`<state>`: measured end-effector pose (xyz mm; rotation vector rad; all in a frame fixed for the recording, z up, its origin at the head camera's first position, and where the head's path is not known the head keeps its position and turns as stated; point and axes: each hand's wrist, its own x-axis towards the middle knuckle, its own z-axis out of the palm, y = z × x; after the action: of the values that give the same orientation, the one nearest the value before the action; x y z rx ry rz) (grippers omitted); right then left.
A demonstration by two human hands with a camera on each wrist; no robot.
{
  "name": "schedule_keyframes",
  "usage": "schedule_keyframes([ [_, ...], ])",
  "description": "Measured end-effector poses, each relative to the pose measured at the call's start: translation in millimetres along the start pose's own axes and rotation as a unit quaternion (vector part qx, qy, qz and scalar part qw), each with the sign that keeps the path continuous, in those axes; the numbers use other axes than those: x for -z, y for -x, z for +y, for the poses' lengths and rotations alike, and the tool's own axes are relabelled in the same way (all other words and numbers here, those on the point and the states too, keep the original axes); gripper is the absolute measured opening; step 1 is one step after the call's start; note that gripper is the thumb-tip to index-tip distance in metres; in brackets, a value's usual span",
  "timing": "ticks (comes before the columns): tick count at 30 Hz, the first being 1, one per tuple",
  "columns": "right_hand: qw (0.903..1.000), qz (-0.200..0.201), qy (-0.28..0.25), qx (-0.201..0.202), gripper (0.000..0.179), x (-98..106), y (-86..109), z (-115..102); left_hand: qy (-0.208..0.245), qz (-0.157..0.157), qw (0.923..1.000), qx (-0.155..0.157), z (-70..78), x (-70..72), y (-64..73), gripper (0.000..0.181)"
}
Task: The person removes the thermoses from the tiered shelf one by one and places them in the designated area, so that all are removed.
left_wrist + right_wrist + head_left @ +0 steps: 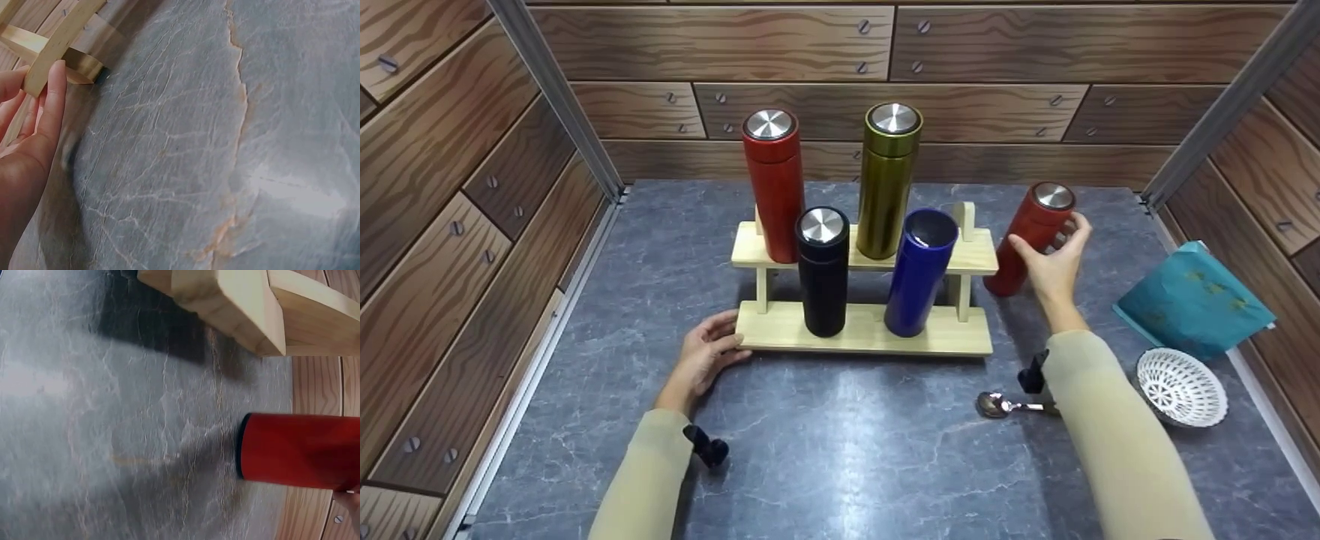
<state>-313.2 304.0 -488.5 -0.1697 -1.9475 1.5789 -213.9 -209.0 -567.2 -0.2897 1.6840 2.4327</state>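
At its left end, the lower board of a two-tier wooden rack (864,334) is held by my left hand (706,356). The left wrist view shows thumb and fingers on either side of the rack's end (53,48). My right hand (1057,266) grips a red thermos flask (1024,236), tilted slightly, just right of the rack. Its dark base rim shows in the right wrist view, where the flask (298,450) hides most of the hand. On the upper tier stand another red flask (776,187) and a gold-green one (885,195); below are a black flask (823,285) and a blue flask (919,281).
Right of the right forearm lie a teal pouch (1196,300) and a white woven basket (1181,386). A metal spoon (995,405) lies by the right sleeve, its handle partly hidden. Wood-patterned walls (802,45) enclose the grey marbled table (840,450).
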Motion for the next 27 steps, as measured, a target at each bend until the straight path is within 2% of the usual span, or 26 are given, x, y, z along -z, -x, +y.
schedule_keyframes([
  [6, 0.9984, -0.042, 0.034, -0.015, 0.093, 4.4, 1.3, -1.8, 0.008, 0.006, 1.0000, 0.001, 0.2, 0.4, 1.0, 0.055],
  [12, 0.9969, -0.070, 0.033, -0.011, 0.093, 10.1, 1.8, 0.0, 0.004, 0.007, 1.0000, 0.001, 0.8, -0.1, 0.5, 0.054],
  [16, 0.9962, -0.083, 0.025, -0.001, 0.087, 16.2, 10.4, -14.4, 0.002, 0.007, 1.0000, 0.002, 1.2, -1.1, -0.6, 0.054],
  [19, 0.9955, -0.090, 0.031, -0.006, 0.082, 21.8, 19.1, -26.4, 0.001, 0.008, 1.0000, 0.001, 0.1, -1.9, -1.2, 0.054],
  [23, 0.9954, -0.085, 0.041, -0.016, 0.077, 28.7, 23.9, -30.7, -0.004, 0.009, 0.9999, -0.003, -1.7, -2.3, -2.2, 0.055],
  [27, 0.9968, -0.079, 0.016, -0.006, 0.070, 32.5, 26.5, -36.7, -0.005, 0.009, 0.9999, -0.007, -1.6, -0.1, -2.8, 0.057],
])
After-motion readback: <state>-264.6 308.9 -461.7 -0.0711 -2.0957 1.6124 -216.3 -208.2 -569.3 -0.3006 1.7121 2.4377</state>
